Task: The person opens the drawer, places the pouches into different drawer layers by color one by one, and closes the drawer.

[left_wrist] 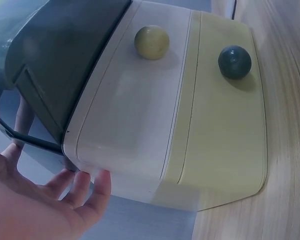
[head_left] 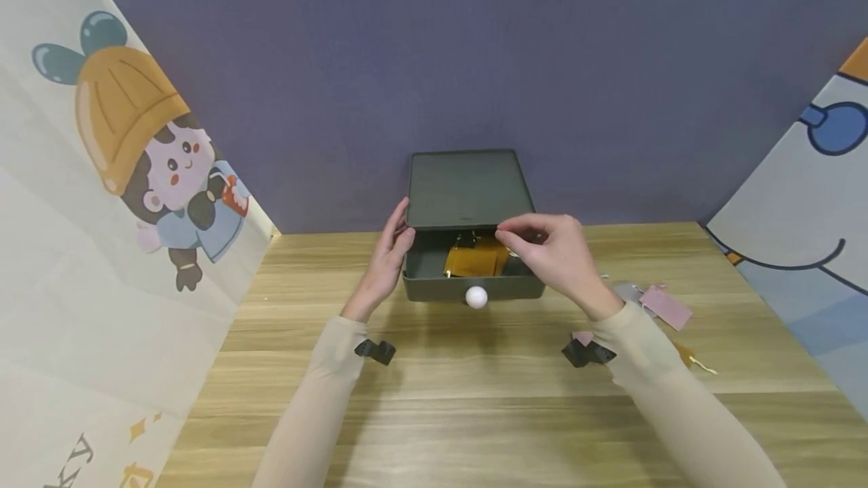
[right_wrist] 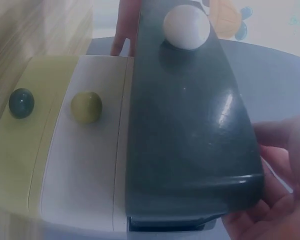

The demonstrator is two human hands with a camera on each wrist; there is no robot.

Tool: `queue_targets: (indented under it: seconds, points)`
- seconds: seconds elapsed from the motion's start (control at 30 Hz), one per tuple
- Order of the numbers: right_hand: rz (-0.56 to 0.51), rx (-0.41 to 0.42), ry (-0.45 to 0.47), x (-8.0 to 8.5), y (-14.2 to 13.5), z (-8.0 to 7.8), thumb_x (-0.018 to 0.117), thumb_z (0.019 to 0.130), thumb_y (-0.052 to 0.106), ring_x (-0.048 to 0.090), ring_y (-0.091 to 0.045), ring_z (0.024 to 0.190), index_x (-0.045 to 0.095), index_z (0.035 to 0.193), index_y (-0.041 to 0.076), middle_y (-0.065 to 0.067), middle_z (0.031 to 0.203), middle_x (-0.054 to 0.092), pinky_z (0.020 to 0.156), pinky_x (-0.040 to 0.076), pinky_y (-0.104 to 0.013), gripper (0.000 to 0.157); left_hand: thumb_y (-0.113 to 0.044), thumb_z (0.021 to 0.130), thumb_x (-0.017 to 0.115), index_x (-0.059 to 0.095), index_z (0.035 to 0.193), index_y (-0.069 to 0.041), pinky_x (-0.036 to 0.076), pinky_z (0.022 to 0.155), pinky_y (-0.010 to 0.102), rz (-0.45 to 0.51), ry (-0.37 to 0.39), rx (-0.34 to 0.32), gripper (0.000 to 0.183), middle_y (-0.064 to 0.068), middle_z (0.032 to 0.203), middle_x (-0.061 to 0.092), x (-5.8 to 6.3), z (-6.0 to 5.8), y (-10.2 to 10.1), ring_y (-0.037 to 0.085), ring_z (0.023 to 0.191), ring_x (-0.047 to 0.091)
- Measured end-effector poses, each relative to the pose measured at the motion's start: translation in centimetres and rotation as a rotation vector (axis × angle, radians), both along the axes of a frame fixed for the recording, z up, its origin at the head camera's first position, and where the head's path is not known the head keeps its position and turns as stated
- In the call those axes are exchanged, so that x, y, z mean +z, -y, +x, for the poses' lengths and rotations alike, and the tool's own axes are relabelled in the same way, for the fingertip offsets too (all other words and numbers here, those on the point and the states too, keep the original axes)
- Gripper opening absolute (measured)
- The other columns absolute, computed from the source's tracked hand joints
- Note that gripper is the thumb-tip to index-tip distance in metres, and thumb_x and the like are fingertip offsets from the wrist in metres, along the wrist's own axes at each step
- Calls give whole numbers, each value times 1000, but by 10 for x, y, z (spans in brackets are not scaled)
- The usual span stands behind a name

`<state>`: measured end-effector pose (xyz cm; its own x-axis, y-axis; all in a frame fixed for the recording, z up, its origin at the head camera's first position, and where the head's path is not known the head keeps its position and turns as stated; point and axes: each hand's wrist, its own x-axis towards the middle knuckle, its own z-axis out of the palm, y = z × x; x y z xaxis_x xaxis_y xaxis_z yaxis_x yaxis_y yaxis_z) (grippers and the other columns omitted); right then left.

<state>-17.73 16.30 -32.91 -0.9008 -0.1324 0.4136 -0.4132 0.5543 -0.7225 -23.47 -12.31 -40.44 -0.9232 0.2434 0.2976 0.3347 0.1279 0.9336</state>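
A small drawer cabinet stands against the back wall, with its dark green top drawer (head_left: 434, 291) pulled out. In it lie flat orange pieces (head_left: 471, 260). My left hand (head_left: 384, 266) rests along the left side, thumb near the drawer's rim; the left wrist view shows fingertips against the white drawer (left_wrist: 127, 110). Over the right part of the open drawer, the thumb and forefinger of my right hand (head_left: 559, 258) come together at the upper edge of an orange piece and seem to pinch it. A bit of white shows under the thumb. In the right wrist view, the drawer partly hides those fingers.
Right of the cabinet lie a pink flat piece (head_left: 667, 307), a grey one (head_left: 628, 292) and an orange one (head_left: 685, 355) with a white string. Below the white drawer sits a yellow-green drawer (left_wrist: 222, 115). Walls enclose the wooden table (head_left: 468, 413) behind and on both sides.
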Motion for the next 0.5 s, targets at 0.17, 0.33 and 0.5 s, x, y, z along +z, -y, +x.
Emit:
queue_targets:
  seconds: [0.17,0.33,0.5]
  points:
    - [-22,-7,12,2,-1,6,80,97,22,66,-12,69,85,102,14,-5,92,83,57,48,-19,11,-26,114,43,21,172,-20,26,130,61,-4,6,9,63,18,176,21,1,0,0,39,160,26]
    - [-32,-13,15,3,-2,14,80,97,22,64,-12,68,85,101,15,-4,92,82,58,49,-19,10,-25,114,44,21,172,-20,27,130,60,-2,15,8,63,19,176,22,2,1,0,39,160,27]
    - [-72,-6,21,3,-4,22,80,96,21,65,-8,69,85,102,13,-6,92,82,59,50,-19,10,-24,114,43,20,172,-19,27,130,61,2,15,2,62,20,176,21,1,1,0,39,161,26]
